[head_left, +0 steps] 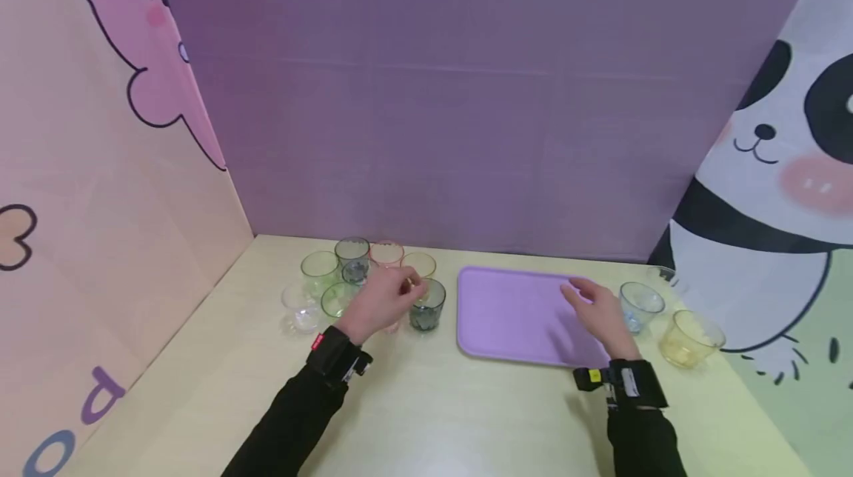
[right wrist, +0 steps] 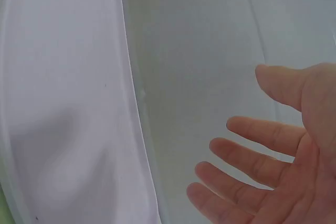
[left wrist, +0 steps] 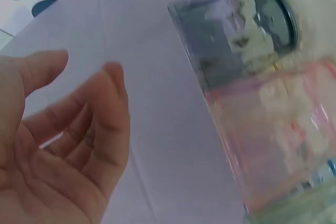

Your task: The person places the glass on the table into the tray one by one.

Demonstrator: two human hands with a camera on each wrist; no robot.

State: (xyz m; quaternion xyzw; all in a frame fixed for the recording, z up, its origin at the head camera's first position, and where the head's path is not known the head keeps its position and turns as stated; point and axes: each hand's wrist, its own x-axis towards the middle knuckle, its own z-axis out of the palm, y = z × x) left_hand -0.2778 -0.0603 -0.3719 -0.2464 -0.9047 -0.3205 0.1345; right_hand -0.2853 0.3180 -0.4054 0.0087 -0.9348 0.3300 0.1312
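Over the left group of glasses is my left hand [head_left: 381, 302], fingers bent loosely and a gap between thumb and fingertips. Nothing is in it. A dark grey glass [head_left: 426, 316] stands just beside its fingertips, and a pink glass is partly hidden beneath it. The left wrist view shows a dark glass [left wrist: 236, 38] and a pink glass [left wrist: 275, 135] apart from the hand. My right hand [head_left: 603, 320] hovers above the right side of the purple tray [head_left: 509, 310]. Its fingers are spread and hold nothing in the right wrist view.
Behind the left hand stand another dark glass [head_left: 353, 262], a green glass [head_left: 318, 273] and a pink-rimmed glass [head_left: 386, 253]. To the right of the tray are a blue glass [head_left: 641, 308], a yellow glass [head_left: 691, 340] and a clear glass. A purple wall [head_left: 453, 129] closes off the back.
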